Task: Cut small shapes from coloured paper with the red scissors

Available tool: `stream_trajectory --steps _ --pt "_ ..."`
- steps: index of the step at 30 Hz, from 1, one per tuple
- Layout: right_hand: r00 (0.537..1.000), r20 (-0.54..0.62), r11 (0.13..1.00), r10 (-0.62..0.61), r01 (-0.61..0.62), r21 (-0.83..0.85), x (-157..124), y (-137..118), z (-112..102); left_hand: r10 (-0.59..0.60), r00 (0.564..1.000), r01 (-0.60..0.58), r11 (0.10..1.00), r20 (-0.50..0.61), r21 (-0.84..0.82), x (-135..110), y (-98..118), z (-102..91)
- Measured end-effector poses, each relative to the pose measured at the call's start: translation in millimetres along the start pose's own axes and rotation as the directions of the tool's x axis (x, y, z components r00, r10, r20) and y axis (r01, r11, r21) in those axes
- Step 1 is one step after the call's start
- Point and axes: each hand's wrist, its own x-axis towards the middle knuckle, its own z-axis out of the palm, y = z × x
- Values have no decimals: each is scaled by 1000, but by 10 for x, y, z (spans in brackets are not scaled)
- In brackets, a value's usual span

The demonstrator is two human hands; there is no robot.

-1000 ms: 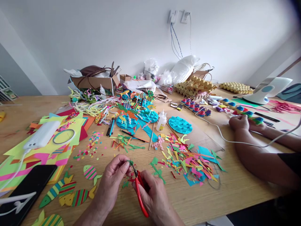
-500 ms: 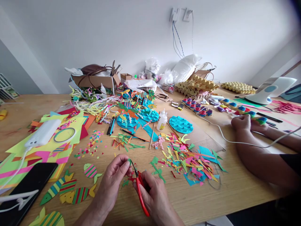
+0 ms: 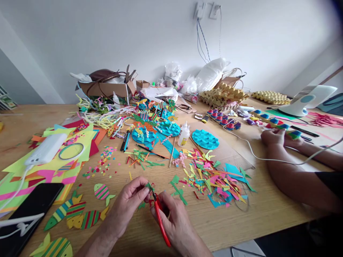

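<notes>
My left hand (image 3: 128, 204) pinches a small green paper piece (image 3: 149, 186) just above the wooden table (image 3: 214, 221). My right hand (image 3: 175, 224) grips red-handled scissors (image 3: 160, 218), whose blades meet the green piece. Striped paper fish (image 3: 102, 191) lie to the left of my hands. A heap of coloured paper scraps (image 3: 214, 178) lies to the right.
A black phone (image 3: 29, 210), a white power bank (image 3: 45, 150) and coloured sheets sit at the left. A glue bottle (image 3: 184, 134), teal discs (image 3: 205, 139) and pens are in the middle. Another person's hands (image 3: 276, 137) hold a painted egg-carton strip at the right.
My hands and scissors stay almost in place, with the blades closing on the green piece. The view has tilted slightly.
</notes>
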Motion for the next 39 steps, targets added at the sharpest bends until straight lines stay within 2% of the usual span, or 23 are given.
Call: stream_trajectory --steps 5,17,29,39 --pt "1000 15 1000 -11 10 19 -13 -3 -14 10 999 -12 999 46 44 -4 1 -28" --pt "1000 13 1000 -18 18 21 -28 -8 -27 10 997 -16 997 76 70 5 -4 -35" --pt "1000 6 1000 -8 8 -7 -32 -4 -37 29 998 -37 991 58 132 18 67 -11" --pt "1000 -3 999 -14 14 -36 -52 27 -54 35 997 -46 984 66 172 10 48 -69"
